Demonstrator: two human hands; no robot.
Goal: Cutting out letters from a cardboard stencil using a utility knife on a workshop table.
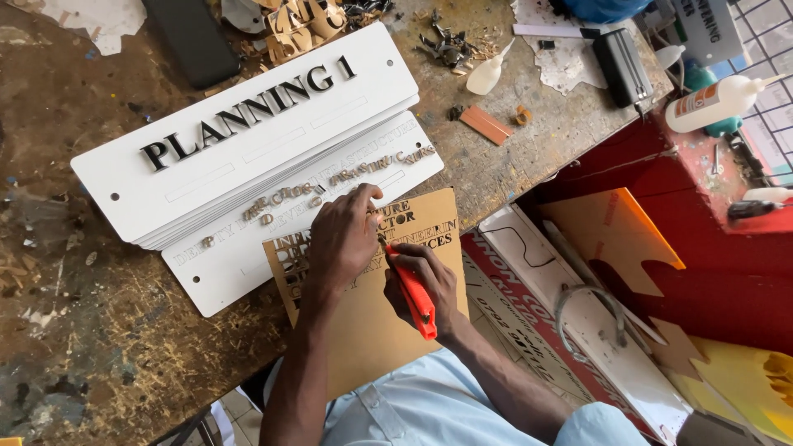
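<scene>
My left hand (343, 235) rests fingers-down on a tan sheet (363, 330) with cut-out letters, its fingertips at the sheet's top edge. My right hand (425, 281) grips a red utility knife (410, 291), the blade tip pointing at the letters beside my left fingers. The sheet lies over the lower edge of a white sign plate (223, 264) with small loose letters (372, 165) lying along its engraved line. A stack of white plates (165, 190) topped with raised black letters lies above it.
The worn wooden bench (91, 330) carries scraps, a small glue bottle (485, 76), a black case (621, 66) and a dark pad (192, 40). A larger glue bottle (714, 103) lies on a red cabinet (702, 215). Boards and signs (578, 314) lean below right.
</scene>
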